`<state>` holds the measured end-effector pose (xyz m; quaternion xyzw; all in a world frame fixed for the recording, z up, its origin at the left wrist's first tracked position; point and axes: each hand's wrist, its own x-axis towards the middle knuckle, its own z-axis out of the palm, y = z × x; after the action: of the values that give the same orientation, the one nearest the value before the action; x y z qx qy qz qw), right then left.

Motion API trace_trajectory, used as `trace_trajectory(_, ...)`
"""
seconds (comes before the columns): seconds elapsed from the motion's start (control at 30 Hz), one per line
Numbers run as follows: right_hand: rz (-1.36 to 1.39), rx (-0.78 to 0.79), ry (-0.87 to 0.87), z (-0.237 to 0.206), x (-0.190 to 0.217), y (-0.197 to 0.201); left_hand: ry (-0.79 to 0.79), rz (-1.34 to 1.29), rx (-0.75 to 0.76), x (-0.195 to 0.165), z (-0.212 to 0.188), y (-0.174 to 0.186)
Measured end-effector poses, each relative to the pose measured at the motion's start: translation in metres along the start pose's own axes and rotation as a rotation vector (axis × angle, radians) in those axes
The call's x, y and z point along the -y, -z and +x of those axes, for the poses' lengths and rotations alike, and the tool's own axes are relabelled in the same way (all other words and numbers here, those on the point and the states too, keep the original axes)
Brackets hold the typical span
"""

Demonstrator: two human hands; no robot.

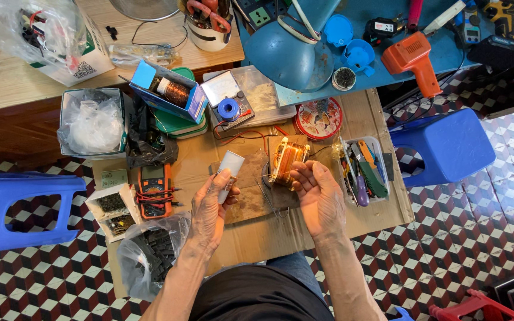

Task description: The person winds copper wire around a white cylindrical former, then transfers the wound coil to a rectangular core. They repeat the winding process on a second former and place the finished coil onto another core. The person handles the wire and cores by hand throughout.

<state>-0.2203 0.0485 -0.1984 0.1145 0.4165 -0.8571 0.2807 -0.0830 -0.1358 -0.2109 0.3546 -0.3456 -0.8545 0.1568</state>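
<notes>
My left hand (210,205) grips a white tube-shaped roll (228,166) that sticks up and away from my fingers. My right hand (318,193) is cupped with its fingertips against a copper wire coil on a pale bobbin (287,159). The coil rests on a dark mat (256,199) that lies on a cardboard sheet (269,235). Thin wires run from the coil toward my right fingers. Both forearms come in from the bottom edge.
A red multimeter (153,189) lies left of my hands, with a bag of black parts (150,252) below it. A clear tray of hand tools (365,169) sits on the right. Blue stools (13,205) (447,145) flank the cardboard. A blue lamp (295,50) and an orange tool (416,59) lie further back.
</notes>
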Motion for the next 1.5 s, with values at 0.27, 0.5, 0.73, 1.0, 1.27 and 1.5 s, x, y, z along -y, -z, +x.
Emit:
trace_trajectory(0.27, -0.846, -0.228, 0.237, -0.016, 0.008, -0.002, 0.015, 0.006, 0.015, -0.005, -0.006, -0.004)
trace_trajectory(0.5, -1.280, 0.348, 0.560, -0.014, 0.050, -0.017, 0.028, 0.014, 0.019, -0.009, -0.003, -0.008)
trace_trajectory(0.73, -1.443, 0.418, 0.034, 0.005, 0.064, -0.022, -0.023, 0.008, 0.011, -0.009, 0.007, -0.001)
trace_trajectory(1.0, -1.142, 0.443, -0.029, 0.008, 0.060, -0.012, -0.015, -0.001, 0.000, -0.005, 0.012, 0.000)
trace_trajectory(1.27, -1.202, 0.282, -0.050, 0.004, 0.059, -0.012, -0.076, 0.092, -0.067, -0.006, 0.005, -0.011)
trace_trajectory(1.5, -1.082, 0.199, -0.346, 0.000, 0.067, -0.010, -0.212, 0.255, -0.103, -0.012, 0.004, -0.019)
